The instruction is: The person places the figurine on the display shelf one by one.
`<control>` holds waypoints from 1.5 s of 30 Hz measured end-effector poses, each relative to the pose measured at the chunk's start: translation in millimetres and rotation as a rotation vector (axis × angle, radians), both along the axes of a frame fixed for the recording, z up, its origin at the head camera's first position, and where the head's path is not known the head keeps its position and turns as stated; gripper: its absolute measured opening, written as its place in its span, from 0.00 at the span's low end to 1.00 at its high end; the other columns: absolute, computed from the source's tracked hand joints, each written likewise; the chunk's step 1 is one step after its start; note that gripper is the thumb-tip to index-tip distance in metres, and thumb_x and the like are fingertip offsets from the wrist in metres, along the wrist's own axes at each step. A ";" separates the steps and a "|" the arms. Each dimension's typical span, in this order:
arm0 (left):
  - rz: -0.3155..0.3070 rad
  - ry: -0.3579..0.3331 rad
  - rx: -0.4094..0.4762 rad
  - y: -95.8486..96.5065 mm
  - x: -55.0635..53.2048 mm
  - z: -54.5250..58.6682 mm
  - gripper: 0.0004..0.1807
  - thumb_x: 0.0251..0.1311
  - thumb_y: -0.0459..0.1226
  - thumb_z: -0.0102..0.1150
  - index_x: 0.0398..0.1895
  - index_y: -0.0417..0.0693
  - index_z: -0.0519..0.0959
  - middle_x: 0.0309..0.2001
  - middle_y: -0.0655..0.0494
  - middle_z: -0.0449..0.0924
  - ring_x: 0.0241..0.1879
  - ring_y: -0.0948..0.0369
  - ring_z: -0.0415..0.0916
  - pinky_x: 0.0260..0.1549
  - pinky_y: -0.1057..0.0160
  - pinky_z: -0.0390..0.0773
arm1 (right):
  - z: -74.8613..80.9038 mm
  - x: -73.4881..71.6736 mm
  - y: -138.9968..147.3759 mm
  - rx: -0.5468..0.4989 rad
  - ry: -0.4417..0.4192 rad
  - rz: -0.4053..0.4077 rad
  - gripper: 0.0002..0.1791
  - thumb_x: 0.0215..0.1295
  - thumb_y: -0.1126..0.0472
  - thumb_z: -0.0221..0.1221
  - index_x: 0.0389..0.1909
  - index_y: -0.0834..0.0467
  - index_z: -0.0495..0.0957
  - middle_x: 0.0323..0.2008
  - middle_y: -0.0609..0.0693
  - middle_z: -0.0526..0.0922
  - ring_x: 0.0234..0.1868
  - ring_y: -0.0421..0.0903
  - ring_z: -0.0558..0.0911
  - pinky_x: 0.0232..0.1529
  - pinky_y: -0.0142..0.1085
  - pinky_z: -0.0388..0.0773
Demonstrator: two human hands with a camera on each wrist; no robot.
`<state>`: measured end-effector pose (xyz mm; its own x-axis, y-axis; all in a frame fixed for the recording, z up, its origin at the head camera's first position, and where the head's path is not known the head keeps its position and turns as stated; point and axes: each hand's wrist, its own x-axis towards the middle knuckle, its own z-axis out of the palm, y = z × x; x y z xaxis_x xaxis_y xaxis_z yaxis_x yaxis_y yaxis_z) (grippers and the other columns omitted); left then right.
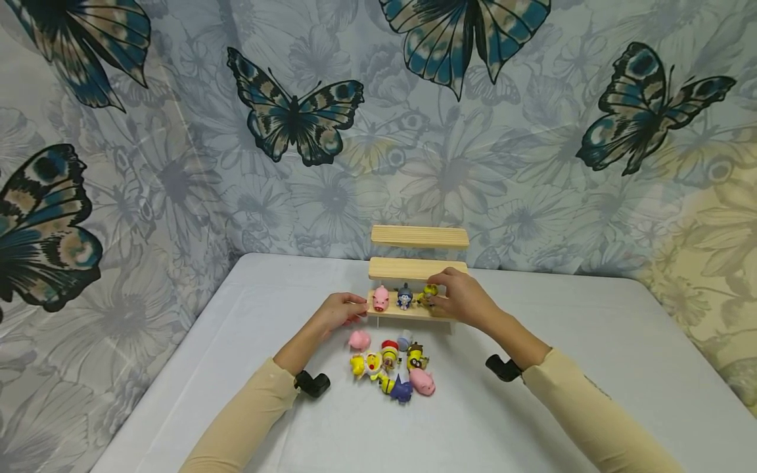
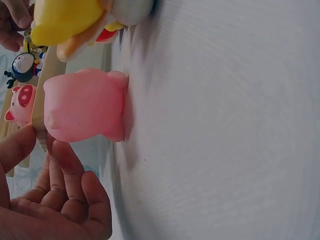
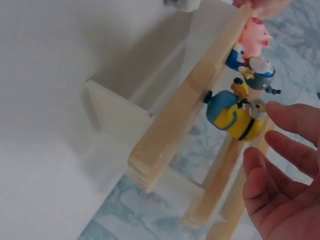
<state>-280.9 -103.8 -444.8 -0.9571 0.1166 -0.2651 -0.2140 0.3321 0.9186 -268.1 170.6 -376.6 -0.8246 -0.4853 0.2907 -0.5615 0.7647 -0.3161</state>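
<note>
My left hand (image 1: 342, 311) pinches the left end of the lowest step of a wooden three-tier display stand (image 1: 418, 268). On that step stand a pink pig figure (image 1: 380, 299), a dark grey-blue-hatted figure (image 1: 405, 297) and a yellow minion figure (image 1: 428, 294). My right hand (image 1: 467, 299) is at the minion figure (image 3: 235, 115), its fingers spread around the head with fingertips right by the goggles. In the left wrist view, another pink pig (image 2: 85, 105) stands on the table close to my left fingers (image 2: 67, 160).
In front of the stand, several toy figures lie grouped on the white-covered table (image 1: 461, 427): a pink pig (image 1: 422, 382), a purple-and-yellow figure (image 1: 397, 388), a red-topped figure (image 1: 389, 353) and a dark-capped minion (image 1: 416, 357). A butterfly-patterned cloth (image 1: 331, 197) hangs behind.
</note>
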 end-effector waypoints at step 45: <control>0.007 -0.006 -0.011 0.4 -0.6 -0.2 0.16 0.64 0.40 0.59 0.50 0.40 0.80 0.36 0.51 0.87 0.30 0.64 0.78 0.29 0.68 0.72 | -33.5 69.2 -1.6 0.120 -0.440 0.258 0.25 0.55 0.53 0.69 0.54 0.55 0.80 0.40 0.44 0.83 0.41 0.41 0.79 0.41 0.35 0.76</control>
